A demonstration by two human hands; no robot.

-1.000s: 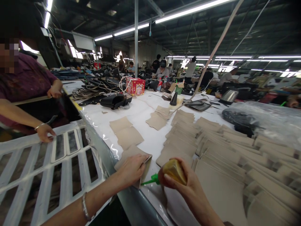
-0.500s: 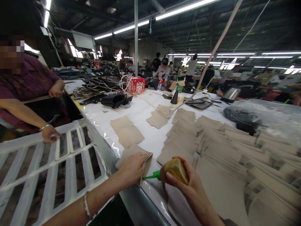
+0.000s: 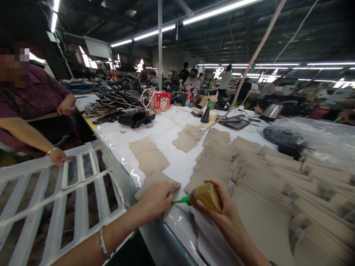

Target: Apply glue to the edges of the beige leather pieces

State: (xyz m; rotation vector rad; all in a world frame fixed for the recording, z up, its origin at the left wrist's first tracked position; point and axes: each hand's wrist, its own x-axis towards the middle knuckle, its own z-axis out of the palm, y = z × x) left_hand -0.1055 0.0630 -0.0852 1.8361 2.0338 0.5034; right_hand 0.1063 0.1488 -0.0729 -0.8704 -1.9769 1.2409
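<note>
From where I stand, the left hand (image 3: pixel 156 199) is at the near edge of the white surface (image 3: pixel 163 136), its fingers bent close together and gripping the edge of a beige panel (image 3: pixel 148 181); the thumb is hidden from me. The panel lies partly under that hand, its right side tilted up.

The right hand (image 3: pixel 227 210) has its fingers wrapped around a squeeze bottle (image 3: pixel 210 197) with amber contents, tipped sideways. Its green nozzle (image 3: pixel 182 200) points left, at the panel's raised side just beside the left fingers; I can't tell whether the tip touches.

Beyond the left hand lie loose beige pieces (image 3: pixel 154 160), and overlapping rows of stacked panels (image 3: pixel 260 214) spread to the right. Farther back are a black cone (image 3: pixel 205 115), a red patterned box (image 3: pixel 160 100) and a metal kettle (image 3: pixel 272 112). To the left, a co-worker's hand (image 3: pixel 58 156) touches a white-rimmed frame (image 3: pixel 71 171) on a slotted white rack (image 3: pixel 27 166).
</note>
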